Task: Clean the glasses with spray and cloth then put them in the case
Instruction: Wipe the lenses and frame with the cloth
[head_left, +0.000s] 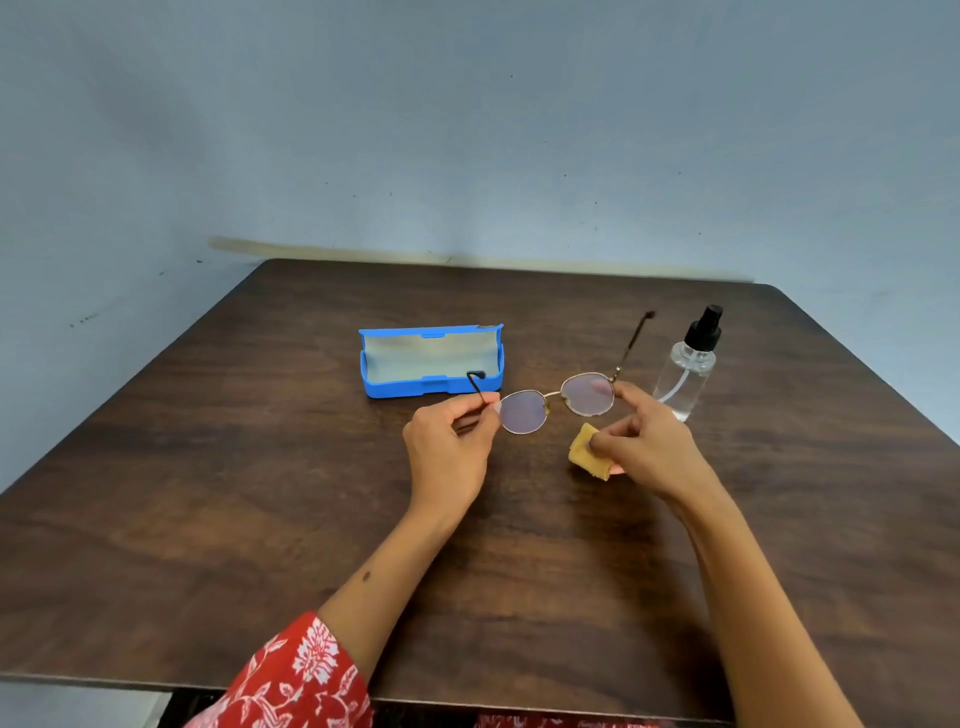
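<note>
Left hand (451, 447) pinches the glasses (556, 400) at their left hinge, fingers curled around the temple, holding the frame above the table (260, 493). Right hand (641, 441) grips the right lens rim between thumb and forefinger, while its lower fingers clamp a folded yellow cloth (589, 451) against the palm. Both temples are unfolded; the right one points toward 1 o'clock. From the glasses, the blue case (431, 361) sits open at 10 o'clock, lid up, pale lining showing. A clear spray bottle (688, 364) with a black nozzle stands upright at 2 o'clock, just beyond the right hand. A red patterned sleeve (291, 680) covers the left forearm at 7 o'clock.
</note>
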